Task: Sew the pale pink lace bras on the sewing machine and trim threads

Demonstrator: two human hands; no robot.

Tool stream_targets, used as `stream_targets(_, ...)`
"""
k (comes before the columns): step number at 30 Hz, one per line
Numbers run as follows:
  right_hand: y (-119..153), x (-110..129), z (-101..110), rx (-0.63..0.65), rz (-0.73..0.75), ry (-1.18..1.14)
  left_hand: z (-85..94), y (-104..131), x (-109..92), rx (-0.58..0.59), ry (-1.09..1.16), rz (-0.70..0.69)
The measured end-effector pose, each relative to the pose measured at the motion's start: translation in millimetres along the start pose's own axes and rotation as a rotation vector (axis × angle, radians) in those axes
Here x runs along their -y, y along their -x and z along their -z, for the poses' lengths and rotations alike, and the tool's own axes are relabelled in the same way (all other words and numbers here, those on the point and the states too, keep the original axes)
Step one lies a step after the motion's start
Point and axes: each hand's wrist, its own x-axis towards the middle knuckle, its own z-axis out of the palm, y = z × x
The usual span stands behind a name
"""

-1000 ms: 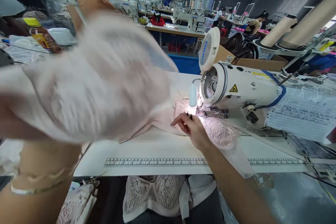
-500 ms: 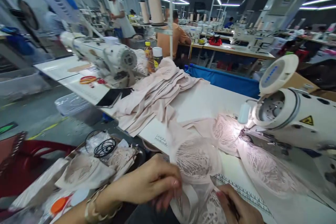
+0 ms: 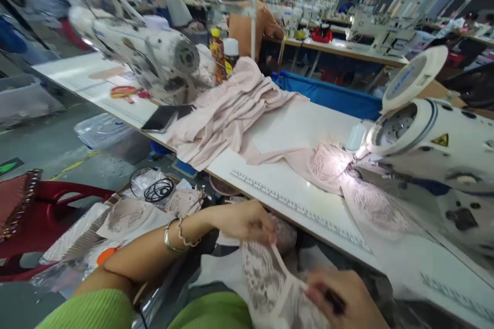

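A pale pink lace bra (image 3: 264, 280) hangs in front of my lap, off the table's front edge. My left hand (image 3: 247, 221) is closed, pinching its narrow band at the top. Closed at the lower right, my right hand (image 3: 347, 298) grips the same band, with a small dark object in its fingers that is too blurred to name. Between both hands the band runs taut. Another lace bra (image 3: 328, 164) lies under the lit needle area of the sewing machine (image 3: 432, 139), one cup draped towards the front.
A pile of pink fabric pieces (image 3: 231, 108) covers the table's middle, beside a black phone-like slab (image 3: 164, 119). A second sewing machine (image 3: 154, 51) stands beyond. At lower left are a red chair (image 3: 57, 195) and bra cups (image 3: 129, 216). A person in orange (image 3: 252, 28) sits ahead.
The bra has come off the table down to my lap, both hands still at it. My left hand has risen slightly in view, and the head view has tilted down.
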Motion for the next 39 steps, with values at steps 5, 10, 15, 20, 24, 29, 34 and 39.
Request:
stream_targets(5, -15, 0, 5, 0.007, -0.139, -0.419, -23.8, -4, 35, -0.292, 0.602, 0.251)
stream_targets(10, -18, -18, -5, -0.029, -0.166, -0.747, -42.2, -8, 46, -0.349, 0.876, 0.298)
stream_targets(15, -19, -23, -21, -0.167, -0.192, -0.99, -49.2, -9, 45, -0.344, 0.953, 0.254)
stream_targets(20, -19, -29, -30, -0.15, -0.16, -1.034, -52.0, -8, 45, -0.302, 0.983, 0.231)
stream_targets(24, -16, -31, -16, -0.083, -0.142, -0.977, -52.9, -8, 45, -0.268, 0.985, 0.238)
stream_targets(29, -19, -10, 6, 0.093, -0.058, -0.432, -49.2, -22, 37, -0.146, 0.905, 0.251)
stream_targets(34, -14, 11, 5, 0.098, 0.207, -0.371, -33.2, -44, 19, -0.096, 0.415, 0.114)
stream_targets(39, 9, 15, 7, -0.177, 0.175, -0.638, -42.8, -33, -14, -0.623, -0.292, -0.206)
